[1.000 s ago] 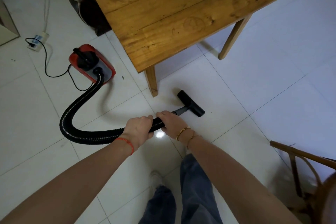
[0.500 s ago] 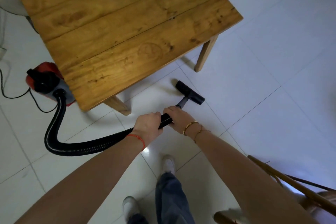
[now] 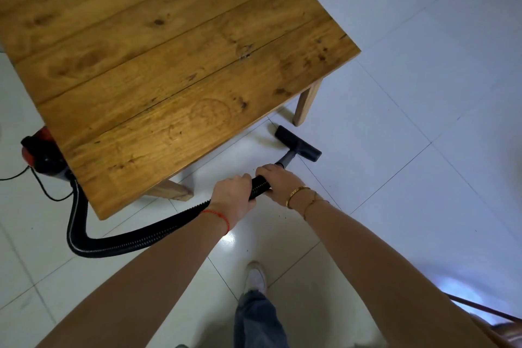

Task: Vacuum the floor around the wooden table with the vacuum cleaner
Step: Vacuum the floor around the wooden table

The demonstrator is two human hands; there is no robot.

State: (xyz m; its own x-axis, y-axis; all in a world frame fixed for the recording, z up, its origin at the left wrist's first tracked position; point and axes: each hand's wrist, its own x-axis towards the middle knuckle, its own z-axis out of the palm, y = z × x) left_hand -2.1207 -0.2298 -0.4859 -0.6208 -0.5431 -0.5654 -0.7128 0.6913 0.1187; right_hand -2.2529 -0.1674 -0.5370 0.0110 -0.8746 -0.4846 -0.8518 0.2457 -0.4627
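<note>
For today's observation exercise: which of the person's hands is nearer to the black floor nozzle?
Right. The right hand grips the hose at the end by the black floor nozzle; the left hand grips it just behind, farther back.

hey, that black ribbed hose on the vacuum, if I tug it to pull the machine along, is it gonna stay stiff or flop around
Probably floppy: the hose sags in a loose U on the floor between the left hand and the red vacuum body. Its ribbed wall suggests it bends easily. A tug would likely straighten the loop before the body follows.

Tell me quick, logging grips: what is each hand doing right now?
Left hand: closed, holding the black hose.
Right hand: closed, holding the same hose nearer the floor nozzle.
</note>
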